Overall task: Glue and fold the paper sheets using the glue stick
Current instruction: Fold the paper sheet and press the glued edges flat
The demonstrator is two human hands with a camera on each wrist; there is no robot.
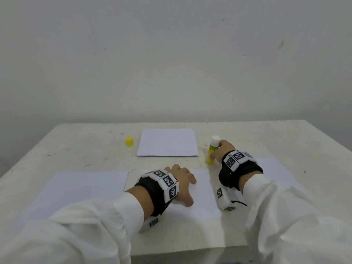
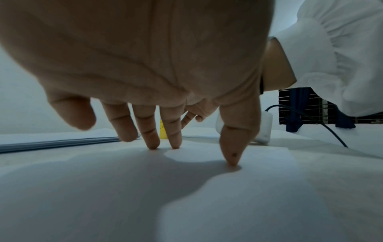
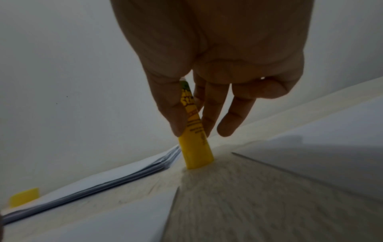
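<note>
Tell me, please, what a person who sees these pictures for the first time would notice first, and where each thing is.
The bright yellow glue stick stands upright on the table, right of the paper stack, and the right hand holds it. Its yellow cap stands alone, left of the stack. The left hand presses its fingertips on a single sheet near the front edge.

Bare recording or test room, plain workspace: worn off-white tabletop (image 1: 76, 149), scuffed and stained, set against an unpainted-looking pale wall (image 1: 171, 54) with small marks; white loose coat sleeves (image 1: 285, 206) like lab wear; black wrist straps carrying white blocks with black-and-white square markers (image 1: 167, 181); dark barred window (image 2: 306, 106) in left wrist view
</note>
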